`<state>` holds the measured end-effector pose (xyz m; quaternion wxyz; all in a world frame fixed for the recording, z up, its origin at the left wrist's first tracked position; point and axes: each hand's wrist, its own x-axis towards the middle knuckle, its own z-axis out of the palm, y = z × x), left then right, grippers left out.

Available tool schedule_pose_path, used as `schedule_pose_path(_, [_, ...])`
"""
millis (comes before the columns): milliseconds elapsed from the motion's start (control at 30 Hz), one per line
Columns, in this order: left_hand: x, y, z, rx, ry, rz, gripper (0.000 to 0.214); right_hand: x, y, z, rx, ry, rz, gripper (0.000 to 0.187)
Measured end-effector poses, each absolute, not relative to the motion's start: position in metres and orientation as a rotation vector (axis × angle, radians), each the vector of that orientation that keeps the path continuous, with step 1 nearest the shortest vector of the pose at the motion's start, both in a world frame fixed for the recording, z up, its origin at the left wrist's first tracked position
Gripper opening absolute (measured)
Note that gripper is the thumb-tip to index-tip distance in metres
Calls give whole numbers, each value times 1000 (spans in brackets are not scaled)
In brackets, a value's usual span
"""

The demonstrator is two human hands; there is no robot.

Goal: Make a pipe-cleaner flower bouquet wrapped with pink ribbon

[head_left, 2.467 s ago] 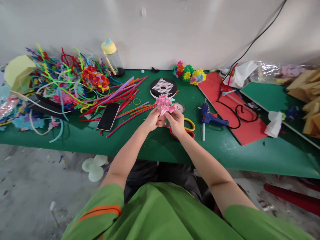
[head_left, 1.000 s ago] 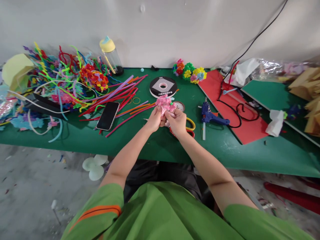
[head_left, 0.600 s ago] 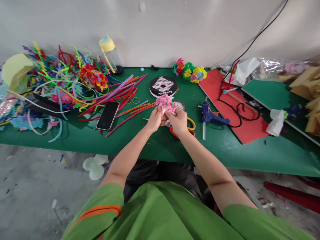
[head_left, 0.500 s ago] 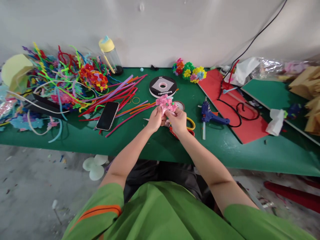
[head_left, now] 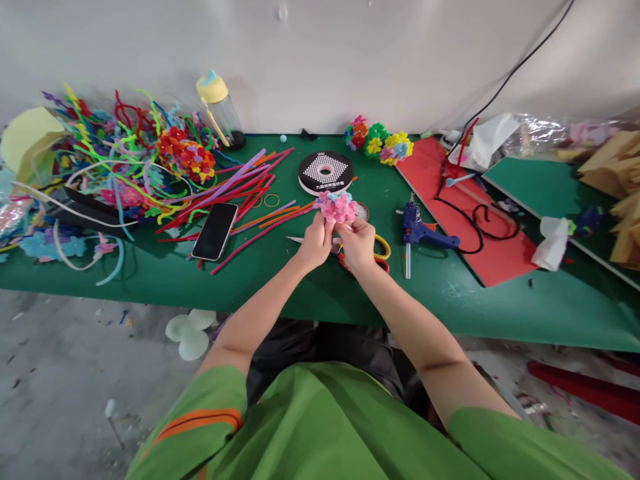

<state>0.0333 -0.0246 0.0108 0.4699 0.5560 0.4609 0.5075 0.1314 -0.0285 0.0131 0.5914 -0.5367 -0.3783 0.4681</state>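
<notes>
A small bunch of pink fuzzy flowers [head_left: 336, 207], with some pale blue behind, is held upright between my two hands over the green table [head_left: 330, 293]. My left hand [head_left: 317, 241] is closed around its lower part from the left. From the right, my right hand [head_left: 358, 244] pinches the same bunch just under the blooms; the fingertips partly hide one another. Under my hands lies a pair of scissors [head_left: 383, 247] with yellow and red handles, its blade tip pointing left. Behind the flowers sits a black-and-white ribbon spool [head_left: 326, 172].
Loose pipe cleaners [head_left: 250, 193] and a phone [head_left: 215, 231] lie left, before a tangled colourful heap [head_left: 125, 160] and a yellow-lidded bottle [head_left: 223, 110]. A blue glue gun [head_left: 425, 230] rests right, near a red board [head_left: 480, 233] and black cable. Finished flower balls [head_left: 379, 142] stand behind.
The flower bunch has been turned in my fingers, so the blooms now face differently and stand more upright. My hands have shifted slightly; the things on the table stay put.
</notes>
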Motion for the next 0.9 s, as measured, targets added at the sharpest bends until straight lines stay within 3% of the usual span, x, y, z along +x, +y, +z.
schedule_pose_path(200, [30, -23, 14, 1401, 1077, 1141, 13, 133, -27, 17, -1248, -828, 1105, 6])
schedule_pose_path(533, [28, -19, 13, 1426, 1105, 1224, 10, 138, -26, 11, -1304, -1055, 970, 25])
schedule_pose_path(733, [24, -17, 15, 1517, 1124, 1201, 11, 140, -25, 17, -1213, -1107, 1098, 16])
schedule_pose_path(900, [23, -15, 12, 1552, 1122, 1194, 13, 142, -26, 19, -1325, -1179, 940, 17])
